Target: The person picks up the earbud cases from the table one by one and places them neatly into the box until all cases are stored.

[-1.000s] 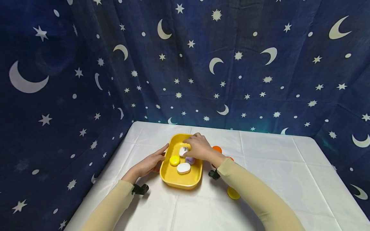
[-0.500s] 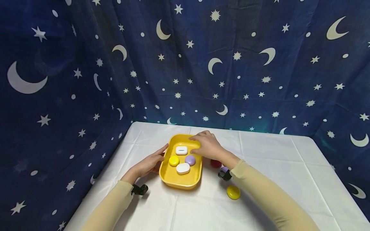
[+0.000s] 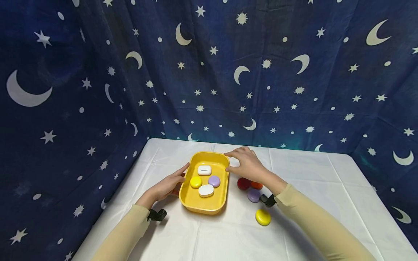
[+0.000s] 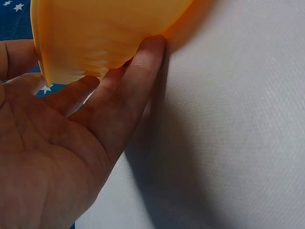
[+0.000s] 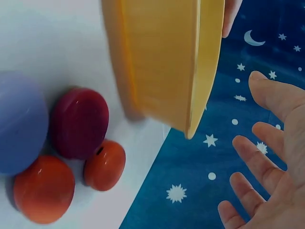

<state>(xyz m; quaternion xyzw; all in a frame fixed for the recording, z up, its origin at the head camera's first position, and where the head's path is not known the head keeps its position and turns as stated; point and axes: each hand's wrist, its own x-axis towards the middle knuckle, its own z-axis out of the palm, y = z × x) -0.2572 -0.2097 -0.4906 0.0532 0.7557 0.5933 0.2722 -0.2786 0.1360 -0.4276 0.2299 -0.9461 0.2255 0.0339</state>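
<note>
A yellow tray [image 3: 203, 208] with rounded corners stands on the white table. In it lie a white rounded case [image 3: 204, 170] with a small dark mark, a yellow round piece [image 3: 196, 182], a purple round piece [image 3: 214, 181] and a white oval piece [image 3: 206, 190]. My left hand [image 3: 167, 185] is at the tray's left side; in the left wrist view its extended fingers [image 4: 148, 55] touch the outer wall and lower edge. Beside the tray's far right corner is my right hand [image 3: 247, 165], holding nothing, its fingers spread in the right wrist view.
Right of the tray sit glossy round pieces: a red one [image 3: 243, 183], an orange one [image 3: 256, 185], a purple one [image 3: 253, 195] and a yellow one [image 3: 263, 217]. The right wrist view shows another orange piece [image 5: 106, 164]. A star-and-moon curtain [image 3: 228, 72] hangs behind the table [image 3: 310, 203].
My right hand has moved right from over the white case to beyond the tray's rim, uncovering the case and the loose pieces on the table. My left hand has stayed at the tray.
</note>
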